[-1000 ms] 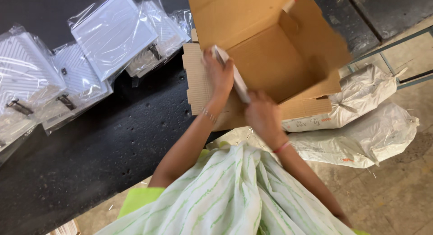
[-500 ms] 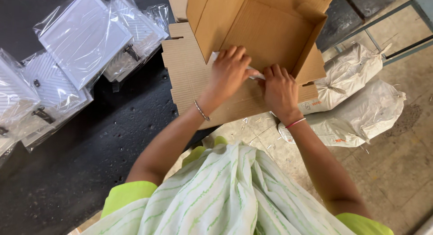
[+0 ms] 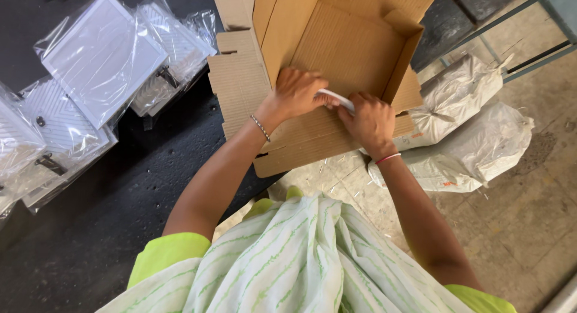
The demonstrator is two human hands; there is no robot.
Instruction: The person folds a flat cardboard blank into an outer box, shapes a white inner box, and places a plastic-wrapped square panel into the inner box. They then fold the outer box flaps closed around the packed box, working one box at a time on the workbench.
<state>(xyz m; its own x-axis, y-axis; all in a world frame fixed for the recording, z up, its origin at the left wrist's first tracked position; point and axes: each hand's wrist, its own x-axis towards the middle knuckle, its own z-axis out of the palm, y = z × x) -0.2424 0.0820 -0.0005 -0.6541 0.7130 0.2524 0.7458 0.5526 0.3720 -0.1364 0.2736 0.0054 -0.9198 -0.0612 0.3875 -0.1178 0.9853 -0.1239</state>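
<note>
Both hands have moved down inside the open brown cardboard box (image 3: pixel 348 54): left hand (image 3: pixel 297 93) and right hand (image 3: pixel 371 117) now grip the thin white flat piece (image 3: pixel 336 98), fingers closed.

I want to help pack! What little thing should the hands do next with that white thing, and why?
Probably lower the white flat piece to the floor of the cardboard box. Both the left hand and right hand hold it at the box's near wall.
</note>
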